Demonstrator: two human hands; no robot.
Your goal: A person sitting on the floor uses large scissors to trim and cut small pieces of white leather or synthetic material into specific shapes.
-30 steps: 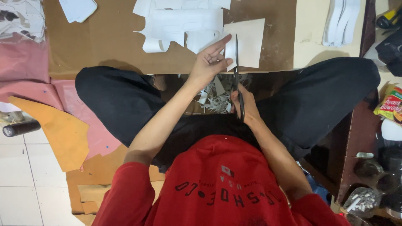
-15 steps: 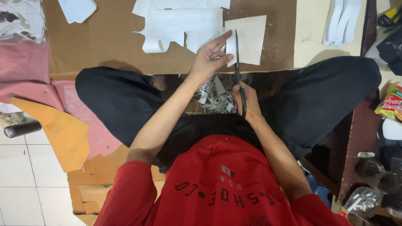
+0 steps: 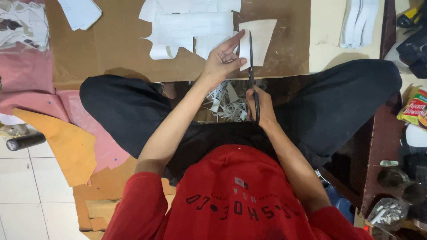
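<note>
The left hand (image 3: 221, 60) pinches the white sheet (image 3: 258, 41) taut above the cardboard mat (image 3: 115, 49), so the scissors (image 3: 252, 75), gripped tightly by the right hand (image 3: 263, 106), can slice along its left edge. Scraps (image 3: 229, 104) pile below the mat.

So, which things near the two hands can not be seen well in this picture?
Head view only:
- Right hand: its fingers wrap the scissors handles, so the handles are hidden.
- White piece: the blades and the left hand cover its near edge; the cut line cannot be told.
- White scraps in the lap: too small and tangled to count.
- White stack: cut off by the top edge.
</note>
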